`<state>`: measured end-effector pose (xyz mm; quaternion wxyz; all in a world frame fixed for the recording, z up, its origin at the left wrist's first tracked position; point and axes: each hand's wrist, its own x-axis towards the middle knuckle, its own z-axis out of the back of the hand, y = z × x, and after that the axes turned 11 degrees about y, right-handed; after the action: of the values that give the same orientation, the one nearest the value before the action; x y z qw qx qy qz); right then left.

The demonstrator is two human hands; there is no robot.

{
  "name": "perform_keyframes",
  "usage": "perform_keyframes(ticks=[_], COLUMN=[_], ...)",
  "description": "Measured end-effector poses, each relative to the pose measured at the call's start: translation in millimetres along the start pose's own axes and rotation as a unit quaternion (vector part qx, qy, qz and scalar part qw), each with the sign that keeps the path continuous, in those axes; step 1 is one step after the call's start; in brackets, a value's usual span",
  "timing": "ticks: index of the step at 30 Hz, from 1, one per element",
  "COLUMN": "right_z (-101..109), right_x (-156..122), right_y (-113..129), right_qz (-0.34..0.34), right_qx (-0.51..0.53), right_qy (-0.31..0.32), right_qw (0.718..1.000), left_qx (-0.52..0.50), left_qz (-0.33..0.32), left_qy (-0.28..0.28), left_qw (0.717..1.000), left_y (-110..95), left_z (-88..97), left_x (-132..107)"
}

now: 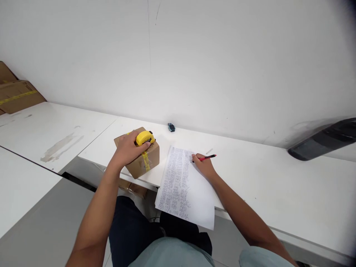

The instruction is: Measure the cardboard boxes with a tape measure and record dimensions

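Observation:
My left hand (130,148) is closed around a yellow tape measure (145,137) and rests on top of a small cardboard box (151,157) sealed with yellow tape. In my right hand (204,167) is a red pen (208,157), its tip hidden or too small to make out. That hand lies on the upper right of a white sheet of paper (198,200), whose left part is covered with rows of handwriting. The paper's lower edge hangs over the front of the white table (250,178). The box stands just left of the paper.
A small dark blue-black object (171,127) lies by the wall. At the right, a dark cylindrical object (319,142) stands tilted in view against the wall. More cardboard boxes (20,96) are at the far left, and others (133,188) sit below the table.

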<state>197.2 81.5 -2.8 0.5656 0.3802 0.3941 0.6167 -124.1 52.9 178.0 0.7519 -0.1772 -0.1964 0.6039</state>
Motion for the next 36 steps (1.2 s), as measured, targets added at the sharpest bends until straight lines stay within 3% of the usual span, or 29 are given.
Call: perform_keyframes(ticks=[36], right_z=[3.2], right_x=[-2.7], right_y=[6.3], right_qz=[-0.022], right_qx=[-0.015], right_qy=[-0.056], right_qw=[0.998], left_qx=[-0.005], left_qz=[-0.002], left_qy=[-0.008], left_qw=[1.0], left_y=[-1.8], left_z=[0.5], left_x=[-1.2])
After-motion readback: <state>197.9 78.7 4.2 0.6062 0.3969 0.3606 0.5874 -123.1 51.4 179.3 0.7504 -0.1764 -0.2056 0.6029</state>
